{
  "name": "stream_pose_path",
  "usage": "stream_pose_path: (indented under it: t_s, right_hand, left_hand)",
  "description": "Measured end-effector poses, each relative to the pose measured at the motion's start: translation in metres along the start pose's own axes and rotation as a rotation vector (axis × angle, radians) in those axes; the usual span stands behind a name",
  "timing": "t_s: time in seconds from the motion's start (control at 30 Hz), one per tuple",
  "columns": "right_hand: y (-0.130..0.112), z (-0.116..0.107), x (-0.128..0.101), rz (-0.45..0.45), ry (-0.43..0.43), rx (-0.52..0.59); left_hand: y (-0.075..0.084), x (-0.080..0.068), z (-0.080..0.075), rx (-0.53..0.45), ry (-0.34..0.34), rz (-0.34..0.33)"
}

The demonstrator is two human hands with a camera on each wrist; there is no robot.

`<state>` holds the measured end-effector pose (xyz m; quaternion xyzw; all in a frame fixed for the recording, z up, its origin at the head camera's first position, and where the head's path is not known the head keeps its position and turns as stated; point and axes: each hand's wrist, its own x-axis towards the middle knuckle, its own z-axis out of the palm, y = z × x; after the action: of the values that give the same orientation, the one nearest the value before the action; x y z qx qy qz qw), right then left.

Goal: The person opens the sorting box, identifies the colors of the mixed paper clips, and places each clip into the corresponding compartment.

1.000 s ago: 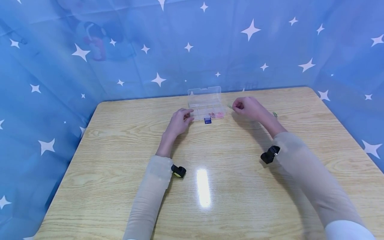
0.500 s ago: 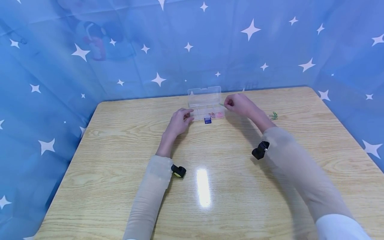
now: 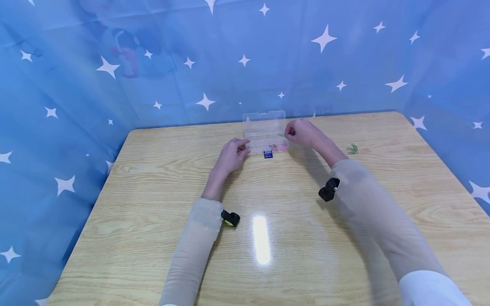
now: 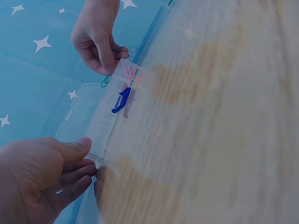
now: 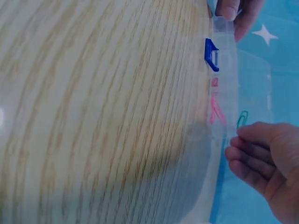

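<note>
Right hand point(image 3: 302, 132) pinching a green paper clip point(image 5: 241, 119) over the open clear plastic box point(image 3: 266, 135), left hand point(image 3: 232, 154) fingers point(image 4: 74, 176) curled on its left end, wrist views alone revealing pink clips point(image 5: 216, 111) inside, head view alone showing spare green clips point(image 3: 352, 149) on the surface point(image 3: 153, 199).

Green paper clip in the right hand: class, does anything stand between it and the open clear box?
Nothing visible does. The right hand pinches the green paper clip right over the clear box, whose lid stands open behind it. The left hand holds the box's far end, out of the way.
</note>
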<state>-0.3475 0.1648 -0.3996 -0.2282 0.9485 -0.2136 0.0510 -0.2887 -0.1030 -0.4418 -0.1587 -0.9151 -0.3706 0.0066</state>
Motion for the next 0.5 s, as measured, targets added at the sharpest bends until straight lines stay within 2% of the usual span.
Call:
stream_pose_path:
  t_s: [0.5]
  right_hand:
    - [0.0068, 0.0005, -0.0035, -0.014, 0.009, 0.033]
  left_hand:
    - [0.0003, 0.0012, 0.0014, 0.008, 0.001, -0.014]
